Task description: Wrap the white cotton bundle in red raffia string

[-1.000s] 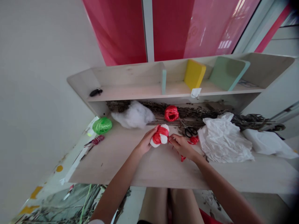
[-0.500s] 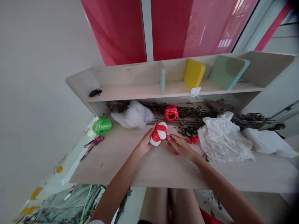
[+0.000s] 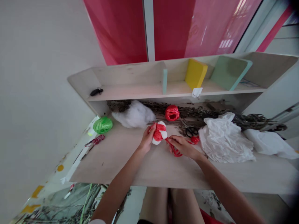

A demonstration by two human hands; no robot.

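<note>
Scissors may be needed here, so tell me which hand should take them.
Right, probably: the right hand lies closest to the black-handled scissors and holds only the red plastic strip, while the left hand grips the white-and-red wrapped ball.

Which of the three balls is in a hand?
The white ball bound with red twine, in the left hand; the red ball and green ball lie apart.

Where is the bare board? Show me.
Bare: the desk board left of the left hand, below the green twine ball, and in front of the right hand. Crowded: the back, with cotton wadding, scissors, crumpled white plastic.
</note>
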